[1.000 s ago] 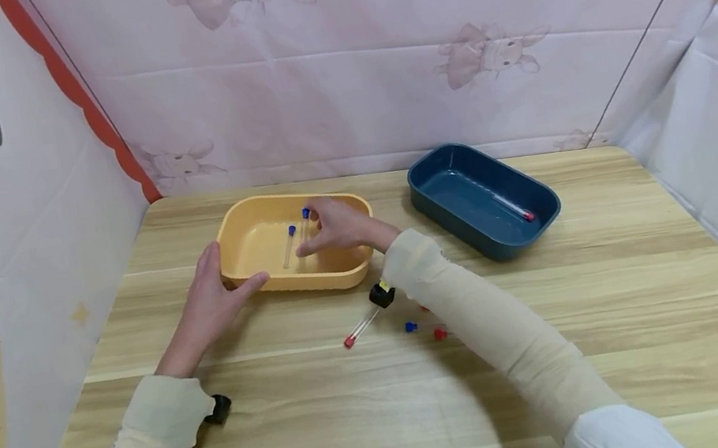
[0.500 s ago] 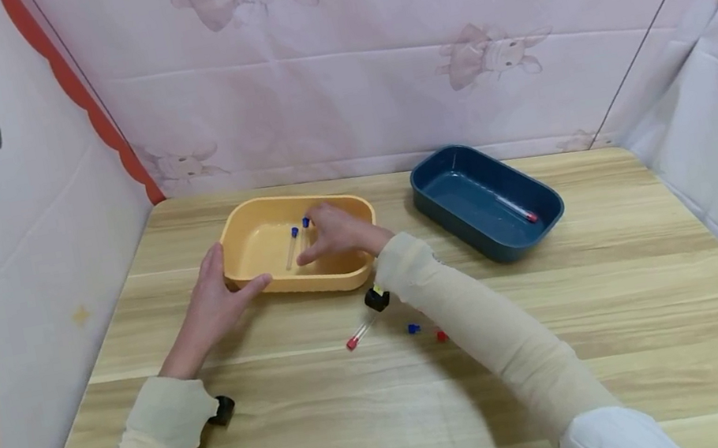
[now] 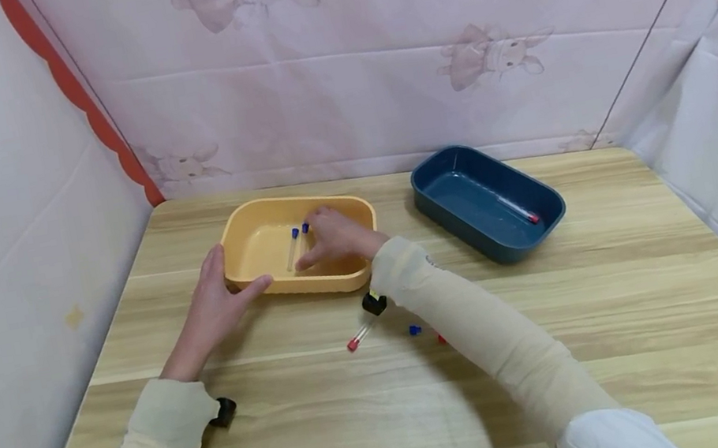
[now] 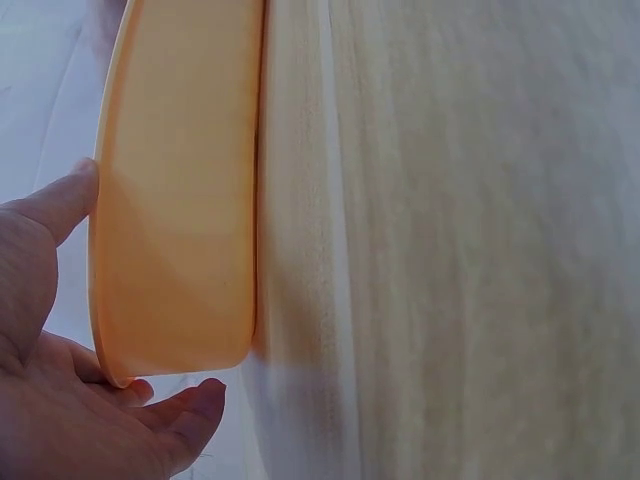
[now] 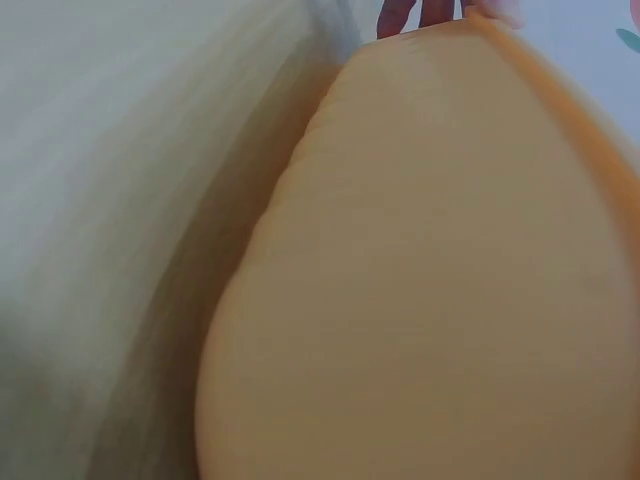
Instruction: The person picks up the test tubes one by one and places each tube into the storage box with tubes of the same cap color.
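Note:
My left hand (image 3: 214, 301) grips the left end of a yellow plastic bin (image 3: 312, 283), with its thumb on the near side and its fingers round the corner. In the left wrist view the thumb touches the bin's rim and other fingers lie at its end. Inside the bin, my right hand (image 3: 337, 232) pinches a thin clear test tube with a blue cap (image 3: 305, 227), low near the floor. Another blue-capped test tube (image 3: 292, 250) lies just left of it. The right wrist view shows only the bin's outer wall (image 5: 430, 250) and some fingertips.
A dark blue bin (image 3: 464, 205) stands at the back right, holding a red-capped tube (image 3: 519, 210). On the table (image 3: 337, 428) lie a red-capped tube (image 3: 359, 338), a blue cap (image 3: 415, 330) and a red cap (image 3: 442, 338), partly hidden by the right sleeve.
My right hand has lowered the blue-capped test tube slightly towards the bin's floor and shifted a little left. The left hand keeps its place on the bin.

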A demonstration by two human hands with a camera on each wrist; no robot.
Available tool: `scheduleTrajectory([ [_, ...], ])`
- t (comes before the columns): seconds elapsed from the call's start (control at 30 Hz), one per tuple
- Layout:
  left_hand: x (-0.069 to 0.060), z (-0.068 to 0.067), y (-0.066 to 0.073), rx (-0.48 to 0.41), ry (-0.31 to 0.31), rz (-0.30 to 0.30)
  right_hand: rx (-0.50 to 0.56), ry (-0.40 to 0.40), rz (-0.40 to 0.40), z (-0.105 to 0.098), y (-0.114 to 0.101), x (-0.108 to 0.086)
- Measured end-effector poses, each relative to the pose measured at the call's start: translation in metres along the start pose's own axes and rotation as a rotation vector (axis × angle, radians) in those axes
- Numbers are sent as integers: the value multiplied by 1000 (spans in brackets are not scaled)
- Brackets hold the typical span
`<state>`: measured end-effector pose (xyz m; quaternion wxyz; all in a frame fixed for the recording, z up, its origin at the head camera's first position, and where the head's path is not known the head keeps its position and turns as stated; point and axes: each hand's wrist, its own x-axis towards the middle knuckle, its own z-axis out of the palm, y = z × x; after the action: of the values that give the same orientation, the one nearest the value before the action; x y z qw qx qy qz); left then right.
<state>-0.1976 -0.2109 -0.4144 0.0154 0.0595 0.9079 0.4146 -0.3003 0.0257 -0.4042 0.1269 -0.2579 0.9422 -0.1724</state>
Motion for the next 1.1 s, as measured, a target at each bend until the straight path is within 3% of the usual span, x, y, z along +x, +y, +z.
scheduleTrajectory([
  [0.27,-2,0,1,0,6,4,-20,-3,14,1,-1,0],
  [0.67,1,0,-2,14,-9,-10,46,-25,16,-8,-3,-7],
  [0.87,0,-1,-1,19,-16,-25,43,24,2,-15,-1,-17],
  [1.1,-1,0,1,23,-26,-33,51,117,-84,-29,4,-41],
])
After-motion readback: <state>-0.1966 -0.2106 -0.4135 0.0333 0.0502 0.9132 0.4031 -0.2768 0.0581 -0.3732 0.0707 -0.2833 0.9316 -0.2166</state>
